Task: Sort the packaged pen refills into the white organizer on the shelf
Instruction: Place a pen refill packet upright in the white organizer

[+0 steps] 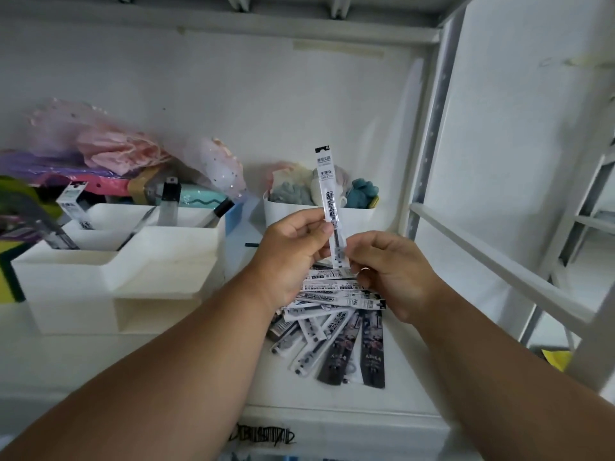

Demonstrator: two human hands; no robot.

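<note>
**Barely underway, most refills unsorted**

Now held upright: one packaged refill (330, 207), lower half pinched between thumb and fingers of the left hand (293, 247), bottom end touched by curled fingers of the right hand (389, 267). Spread just beneath both sets of fingers on the shelf (409, 387): a pile of refills (336, 324), still to sort. Off to the left of the fingers: the white organizer (159, 261), a few packets (169, 201) already standing in its rear compartments. Judged early going, bulk remaining.
</note>
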